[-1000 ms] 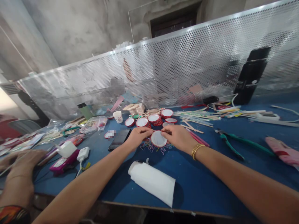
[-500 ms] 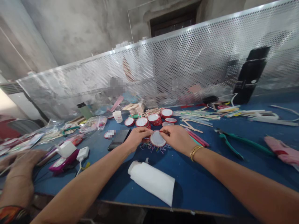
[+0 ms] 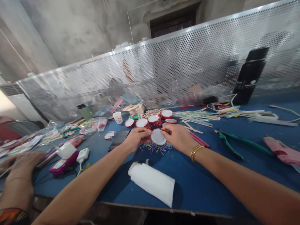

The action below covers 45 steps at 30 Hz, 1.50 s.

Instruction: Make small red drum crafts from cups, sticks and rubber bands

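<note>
Between my two hands is a white round disc with a red rim, its flat face turned toward me. My left hand pinches its left edge. The fingers of my right hand are closed on its upper right edge. A tangle of coloured threads lies just beneath the disc. Behind my hands stand stacks of similar red-rimmed discs. Nearer to me, a white roll of paper or cloth rests on the blue table.
Green-handled pliers and a pink glue gun lie at right. Wooden sticks spread behind. At left are a phone, a paper cup, chargers and another person's hand. A perforated metal panel bounds the back.
The disc has risen very slightly between my hands, and more of the coloured threads show under it. Both hands keep their grip.
</note>
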Available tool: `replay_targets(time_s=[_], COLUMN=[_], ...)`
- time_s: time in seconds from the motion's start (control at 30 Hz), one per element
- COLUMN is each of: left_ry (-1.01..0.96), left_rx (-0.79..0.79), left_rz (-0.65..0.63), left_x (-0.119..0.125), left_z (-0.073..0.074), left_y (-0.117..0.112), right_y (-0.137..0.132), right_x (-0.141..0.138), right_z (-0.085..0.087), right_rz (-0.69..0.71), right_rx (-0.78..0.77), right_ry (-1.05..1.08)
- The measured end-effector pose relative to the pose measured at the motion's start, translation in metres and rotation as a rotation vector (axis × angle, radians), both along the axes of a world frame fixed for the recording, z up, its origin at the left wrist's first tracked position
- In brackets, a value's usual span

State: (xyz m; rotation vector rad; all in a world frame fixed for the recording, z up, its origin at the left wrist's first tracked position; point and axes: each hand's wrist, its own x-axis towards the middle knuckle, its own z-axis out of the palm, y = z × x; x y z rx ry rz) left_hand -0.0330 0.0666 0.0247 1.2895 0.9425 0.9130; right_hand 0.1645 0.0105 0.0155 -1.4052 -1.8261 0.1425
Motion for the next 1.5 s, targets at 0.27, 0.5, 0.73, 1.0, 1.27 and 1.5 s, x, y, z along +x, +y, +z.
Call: replay_targets(time_s=[0.27,0.5,0.73,1.0,1.27,1.5], left_ry=[0.023,0.039,0.107,0.387,0.563,0.61], left_rx=[-0.026,-0.023,0.083,0.548,0.752,0.798], left_rz=[0.014,0.001,-0.053,-0.387,-0.354,-0.352], left_x=[0.0,-0.002,0.002,-0.003,-0.005,-0.005], left_z=[0.002,-0.001,-0.003,-0.002,0.007,0.011], left_y=[-0.002,0.0,-0.003,-0.001,-0.009,-0.014], right_y=[-0.002,-0.004,0.005,0.011,0.01,0.008], right_x=[-0.003,-0.004,-0.003,0.006,0.007,0.005], right_z=[-0.005,-0.005,-0.007,-0.005,-0.007,-0.005], right_rz=[-0.02,-0.024,0.044,0.117,0.146,0.121], right_rx=[0.047,0.085,-0.081,-0.266,-0.23,-0.219], right_ry=[-0.032,-0.093,0.146,0.37,0.381,0.355])
